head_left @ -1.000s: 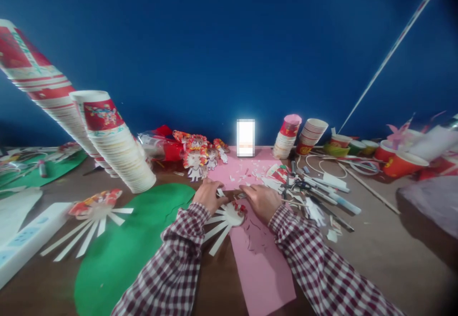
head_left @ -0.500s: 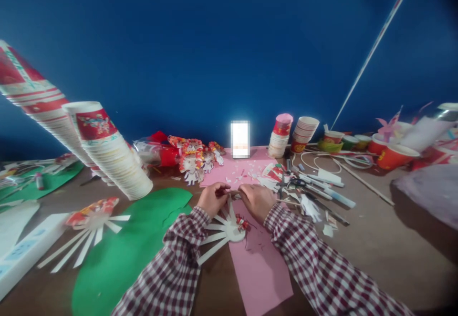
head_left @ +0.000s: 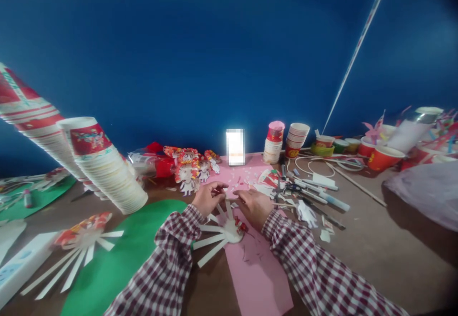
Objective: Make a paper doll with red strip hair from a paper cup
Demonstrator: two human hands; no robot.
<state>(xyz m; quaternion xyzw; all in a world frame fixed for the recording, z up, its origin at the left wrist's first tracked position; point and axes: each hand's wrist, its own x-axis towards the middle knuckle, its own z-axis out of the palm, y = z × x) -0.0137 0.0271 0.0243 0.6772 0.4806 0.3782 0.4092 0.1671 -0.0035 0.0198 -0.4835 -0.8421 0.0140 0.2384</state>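
A paper cup cut into strips (head_left: 233,233) lies fanned out in front of me, its white inside up and a red printed piece near its base. My left hand (head_left: 208,199) is at the far ends of its upper strips, thumb and fingertips bent together on a strip. Opposite it, my right hand (head_left: 255,206) has its fingers curved toward the same strips, with a small gap between the two hands. The fingertips partly hide the strip ends. Under the right side of the cut cup runs pink paper (head_left: 259,278).
Leaning stacks of paper cups (head_left: 107,168) rise at left above green paper (head_left: 107,268). Another cut cup (head_left: 84,237) lies there. Paper lion figures (head_left: 188,168) stand ahead, pens (head_left: 318,192) and scraps lie at right, and a blue wall (head_left: 214,58) closes the back.
My view has tipped up and shifted slightly right. My hands have drawn a little apart at the fingertips, and the right fingers have straightened somewhat. The cut cup stays between my arms.
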